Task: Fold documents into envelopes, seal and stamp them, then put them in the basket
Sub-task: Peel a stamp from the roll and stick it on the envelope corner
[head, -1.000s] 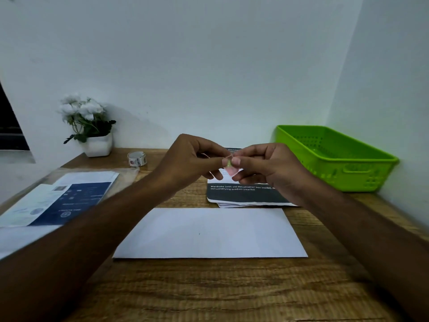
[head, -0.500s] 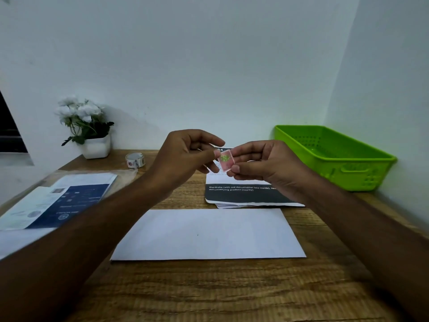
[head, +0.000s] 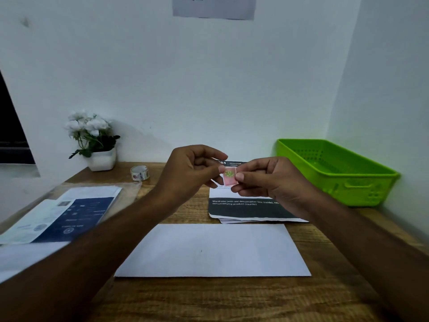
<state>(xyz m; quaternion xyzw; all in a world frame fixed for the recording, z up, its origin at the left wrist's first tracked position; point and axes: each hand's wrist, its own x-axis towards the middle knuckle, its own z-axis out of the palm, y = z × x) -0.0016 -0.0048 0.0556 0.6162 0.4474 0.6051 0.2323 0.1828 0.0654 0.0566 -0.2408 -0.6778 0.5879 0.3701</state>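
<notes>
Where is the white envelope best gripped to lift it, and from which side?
Likely the right short edge, coming from the right. The white envelope lies flat on the wooden table, so only a thumb-over, fingers-under pinch at a bare edge should work; that edge is uncovered and nearest the green basket. The left hand and right hand both pinch the pink stamp now.

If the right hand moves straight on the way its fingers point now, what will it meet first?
The right hand points left, pinching the pink stamp. The left hand pinches its other edge, so that hand's fingertips would come first, almost at once. Depth probably matches, since both hold one stamp.
</notes>
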